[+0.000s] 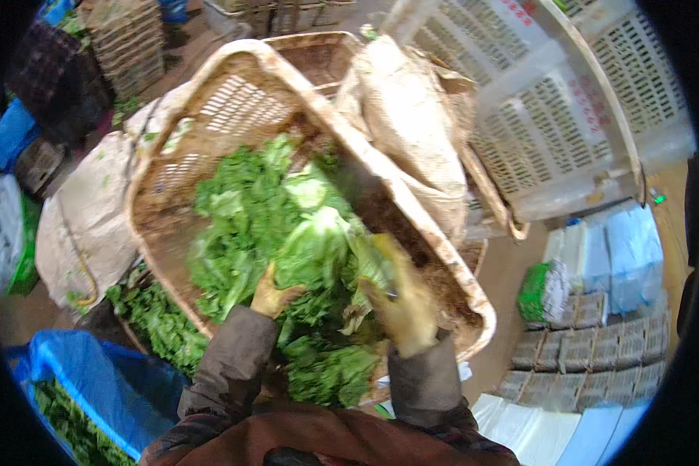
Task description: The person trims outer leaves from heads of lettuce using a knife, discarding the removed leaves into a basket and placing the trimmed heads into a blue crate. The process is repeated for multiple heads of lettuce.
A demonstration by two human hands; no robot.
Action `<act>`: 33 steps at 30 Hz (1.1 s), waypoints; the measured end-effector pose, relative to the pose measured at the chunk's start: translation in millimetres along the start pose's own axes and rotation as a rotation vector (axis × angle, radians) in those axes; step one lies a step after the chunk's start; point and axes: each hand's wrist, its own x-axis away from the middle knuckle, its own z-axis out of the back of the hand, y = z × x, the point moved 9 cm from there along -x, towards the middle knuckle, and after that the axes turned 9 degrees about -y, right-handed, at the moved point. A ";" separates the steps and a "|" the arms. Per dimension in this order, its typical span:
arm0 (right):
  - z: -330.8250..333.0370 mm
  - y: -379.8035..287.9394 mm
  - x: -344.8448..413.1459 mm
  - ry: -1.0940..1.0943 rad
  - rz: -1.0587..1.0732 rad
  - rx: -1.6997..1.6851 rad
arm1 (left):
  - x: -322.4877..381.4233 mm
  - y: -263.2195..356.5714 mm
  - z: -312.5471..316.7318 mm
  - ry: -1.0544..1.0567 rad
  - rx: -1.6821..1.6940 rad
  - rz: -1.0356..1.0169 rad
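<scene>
My left hand (272, 294), in a yellow glove, rests against green leaf lettuce (244, 221) with thumb and forefinger apart. Its other fingers are hidden. To its right, my right hand (408, 306), gloved alike, is blurred by motion beside a pale lettuce head (317, 239). Whether it grips a leaf there is unclear. A wilted brownish leaf (356, 314) hangs left of that hand. All this lettuce lies in a large, dirt-stained plastic crate (378, 166) with slotted walls, tilted in front of me. More leaves (329, 373) sit close to my body.
A filled woven sack (410, 110) stands against the crate's far right side. Large translucent slotted crates (553, 128) rise beyond it. At left lie a pale sack (93, 221), loose greens (163, 326) and a blue plastic sheet (99, 373). Stacked crates (588, 349) stand at right.
</scene>
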 end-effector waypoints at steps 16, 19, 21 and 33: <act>-188.3 -262.7 88.7 -0.382 0.704 -0.175 | 445.7 48.8 105.4 0.661 0.348 -0.370; -195.7 -318.6 142.7 -0.522 0.971 -0.358 | 504.9 37.8 97.8 0.758 0.263 -0.330; -217.2 -353.0 182.0 -0.373 1.129 0.206 | 533.3 34.6 82.6 0.787 0.256 -0.267; -239.7 -344.6 196.7 -1.001 0.719 -0.355 | 566.1 44.4 48.6 0.765 0.129 -0.399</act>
